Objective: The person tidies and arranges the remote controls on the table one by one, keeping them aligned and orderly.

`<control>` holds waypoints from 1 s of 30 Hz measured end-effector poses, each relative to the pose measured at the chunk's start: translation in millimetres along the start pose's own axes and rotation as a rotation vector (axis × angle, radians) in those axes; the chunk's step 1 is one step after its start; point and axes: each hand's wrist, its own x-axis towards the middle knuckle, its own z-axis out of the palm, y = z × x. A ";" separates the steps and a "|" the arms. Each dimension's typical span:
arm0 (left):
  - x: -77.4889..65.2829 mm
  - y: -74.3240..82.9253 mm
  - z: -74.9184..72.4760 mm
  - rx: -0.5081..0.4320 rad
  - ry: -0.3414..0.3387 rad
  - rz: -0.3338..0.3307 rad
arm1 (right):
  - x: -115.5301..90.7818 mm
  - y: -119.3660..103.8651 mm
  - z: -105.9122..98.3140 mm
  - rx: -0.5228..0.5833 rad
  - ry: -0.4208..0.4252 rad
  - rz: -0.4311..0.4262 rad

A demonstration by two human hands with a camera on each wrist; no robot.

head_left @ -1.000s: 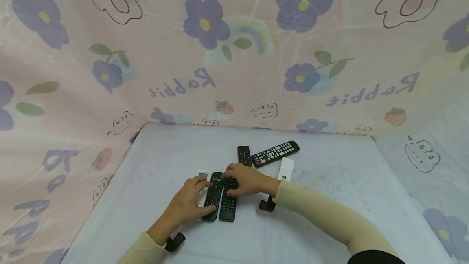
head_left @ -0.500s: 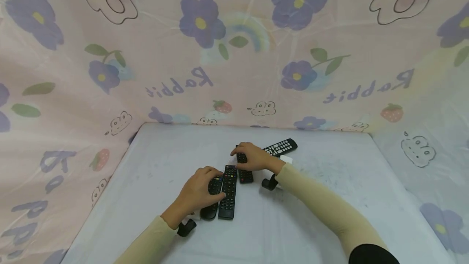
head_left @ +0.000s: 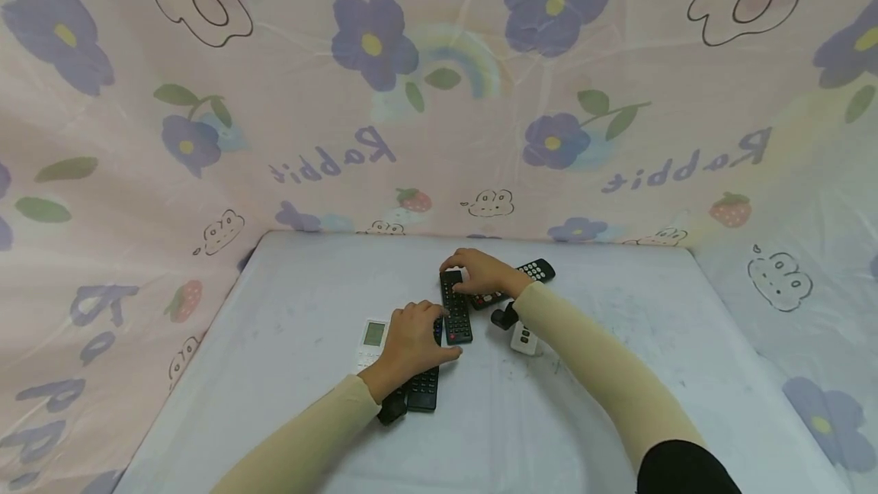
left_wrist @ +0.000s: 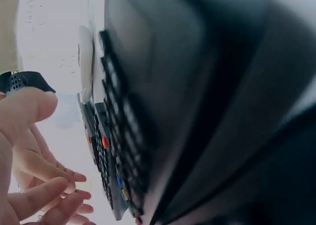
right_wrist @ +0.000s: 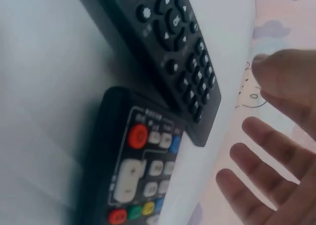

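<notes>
In the head view my left hand (head_left: pixel 414 338) spreads over two black remote controls. One straight-edged remote control (head_left: pixel 422 393) shows below the hand; the other is mostly hidden by hand and wrist. Left wrist view: thumb and fingers stand apart from the keys. My right hand (head_left: pixel 483 271) is by the far end of a third black remote control (head_left: pixel 457 319), fingers loosely bent. The right wrist view shows a gap between those fingers and this remote control (right_wrist: pixel 197 82). Beside it lies a black remote control with white keys (right_wrist: pixel 131 180), partly under my right hand in the head view.
A white remote control with a grey display (head_left: pixel 370 341) lies left of my left hand. Another small white remote control (head_left: pixel 524 339) lies below my right wrist. All rest on a white-covered table (head_left: pixel 583 433), with a printed curtain (head_left: pixel 453 136) rising behind its far edge.
My right hand has left the straight-edged remote control and moved up to the third one. My left hand has shifted right across the pair, uncovering the white display remote control.
</notes>
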 end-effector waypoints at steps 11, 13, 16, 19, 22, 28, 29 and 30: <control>1.9 25.7 -18.5 -0.137 0.050 -0.179 | 0.0 16.8 0.0 0.016 -0.017 0.023; -3.0 34.7 -20.4 -0.197 0.090 -0.239 | -2.1 18.4 -2.1 0.017 -0.025 0.029; -11.6 47.9 -18.9 -0.290 0.159 -0.338 | -4.7 19.0 -6.2 0.025 -0.037 0.022; -17.7 59.6 -9.5 -0.361 0.222 -0.427 | -4.4 20.5 -8.9 0.030 -0.053 0.003; -20.9 73.0 3.7 -0.453 0.278 -0.487 | -1.2 23.1 -9.3 0.022 -0.075 -0.007; -24.3 105.4 31.2 -0.826 0.347 -0.603 | 4.9 23.8 -7.7 0.018 -0.104 -0.014; -24.9 109.5 34.4 -0.889 0.347 -0.634 | 5.5 23.2 -7.5 0.019 -0.104 -0.012; -25.2 112.6 36.9 -0.939 0.349 -0.663 | 6.1 22.5 -7.4 0.019 -0.104 -0.011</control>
